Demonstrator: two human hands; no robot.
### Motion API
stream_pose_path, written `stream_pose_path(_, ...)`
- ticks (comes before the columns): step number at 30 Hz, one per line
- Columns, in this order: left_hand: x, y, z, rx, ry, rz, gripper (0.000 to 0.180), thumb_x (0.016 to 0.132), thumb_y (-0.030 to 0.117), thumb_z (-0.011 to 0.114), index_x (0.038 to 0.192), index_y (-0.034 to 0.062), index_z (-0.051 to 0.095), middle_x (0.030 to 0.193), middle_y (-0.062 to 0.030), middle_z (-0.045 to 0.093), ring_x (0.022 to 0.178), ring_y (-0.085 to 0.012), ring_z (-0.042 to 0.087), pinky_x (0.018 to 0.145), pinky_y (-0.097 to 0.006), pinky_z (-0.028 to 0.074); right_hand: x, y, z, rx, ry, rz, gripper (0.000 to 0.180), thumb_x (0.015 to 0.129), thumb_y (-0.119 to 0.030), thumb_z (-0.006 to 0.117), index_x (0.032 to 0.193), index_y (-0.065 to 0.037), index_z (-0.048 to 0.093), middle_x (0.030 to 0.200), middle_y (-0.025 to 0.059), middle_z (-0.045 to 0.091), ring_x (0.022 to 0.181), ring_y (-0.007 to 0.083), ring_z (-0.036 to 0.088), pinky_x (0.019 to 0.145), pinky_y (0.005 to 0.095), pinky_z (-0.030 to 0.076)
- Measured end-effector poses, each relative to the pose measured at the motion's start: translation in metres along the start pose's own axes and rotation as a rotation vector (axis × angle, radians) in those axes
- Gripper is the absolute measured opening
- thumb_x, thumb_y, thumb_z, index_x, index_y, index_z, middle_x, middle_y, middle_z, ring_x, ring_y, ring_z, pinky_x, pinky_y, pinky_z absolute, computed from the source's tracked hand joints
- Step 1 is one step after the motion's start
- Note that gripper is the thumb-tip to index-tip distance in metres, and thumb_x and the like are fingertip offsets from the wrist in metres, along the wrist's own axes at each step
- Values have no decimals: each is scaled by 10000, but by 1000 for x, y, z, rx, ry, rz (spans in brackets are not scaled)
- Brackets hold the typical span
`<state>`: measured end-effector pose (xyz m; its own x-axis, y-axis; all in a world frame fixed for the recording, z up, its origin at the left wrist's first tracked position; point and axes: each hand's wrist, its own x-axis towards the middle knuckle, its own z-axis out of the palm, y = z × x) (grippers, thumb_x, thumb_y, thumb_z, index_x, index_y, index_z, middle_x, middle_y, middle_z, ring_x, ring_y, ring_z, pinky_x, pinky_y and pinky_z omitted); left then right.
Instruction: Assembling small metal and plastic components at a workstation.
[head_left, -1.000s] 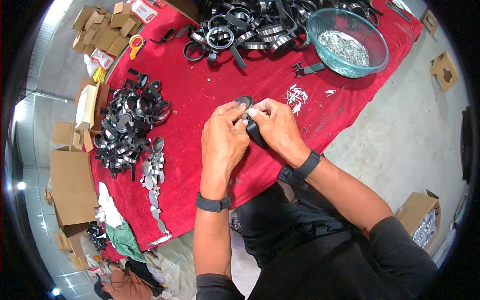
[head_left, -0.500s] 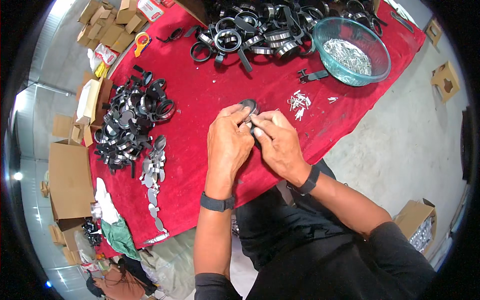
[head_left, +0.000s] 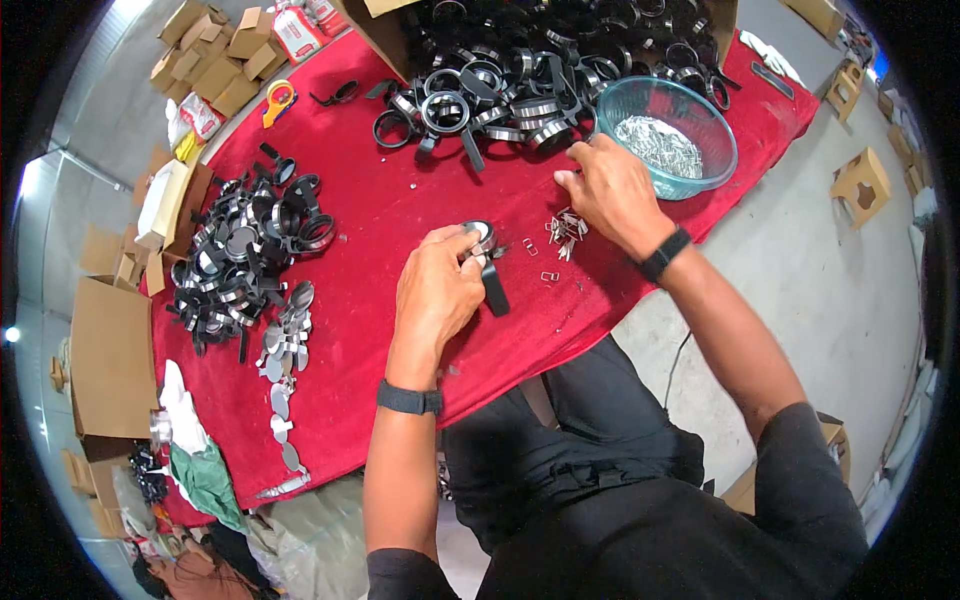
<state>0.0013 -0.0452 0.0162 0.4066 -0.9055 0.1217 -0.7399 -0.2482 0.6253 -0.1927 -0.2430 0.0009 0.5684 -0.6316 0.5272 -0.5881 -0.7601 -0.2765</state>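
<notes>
My left hand [head_left: 437, 290] is closed on a round metal-and-black ring with a flat black handle [head_left: 495, 290], low over the red cloth. Its fingers rest on the ring's rim. My right hand [head_left: 615, 190] is apart from it, beside the teal plastic bowl [head_left: 715, 172]; thumb and index finger are separated, and I see nothing between them. Small bent metal clips [head_left: 567, 235] lie in a loose heap below the right hand. Two single clips, one a wire clip [head_left: 550, 276], lie between the heap and the held ring. Many more clips fill the bowl.
A large pile of similar rings [head_left: 530, 105] spills from a box at the back. Another pile [head_left: 245, 250] lies left, beside a trail of flat grey discs [head_left: 280, 402]. A tape dispenser [head_left: 279, 103], a cutter [head_left: 772, 80] and white gloves [head_left: 770, 57] lie near the edges.
My right hand has left the ring and moved right and away from me, toward the bowl. The left hand keeps the ring. The whole view has shifted slightly.
</notes>
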Motion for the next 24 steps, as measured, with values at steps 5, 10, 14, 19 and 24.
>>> stream_pose_path(5,-3,8,-9,69,-101,28,621,828,162,908,1404,4,735,1504,-238,672,1374,-397,667,1194,-434,509,9,18,29,-218,-182,-110,331,952,-337,805,1037,-26,731,887,214,743,844,390,765,740,507,603)
stream_pose_path(10,-7,-1,-6,5,-76,46,798,706,186,996,1429,5,711,1519,-235,658,1408,-396,639,1213,-443,498,11,26,32,-218,-145,-111,164,941,-188,760,963,-37,701,854,220,740,864,424,764,773,534,602)
stream_pose_path(14,-10,-4,-5,16,-64,54,760,712,193,995,1388,10,700,1414,-221,699,1326,-405,670,1156,-457,528,2,-27,-16,97,-135,30,214,867,-167,795,932,7,688,802,275,735,830,460,762,763,545,612)
stream_pose_path(19,-7,-6,2,16,-44,113,727,722,200,991,1358,18,690,1347,-215,712,1284,-402,678,1124,-463,538,-22,-65,-16,494,-286,185,328,878,-264,863,948,22,716,790,177,729,742,264,727,703,421,571)
stream_pose_path(24,-13,1,1,-7,-55,52,713,738,216,989,1359,21,698,1339,-221,711,1281,-406,676,1129,-458,534,-47,-57,-4,440,-429,68,243,853,-141,853,971,6,700,834,170,738,786,332,735,703,450,565)
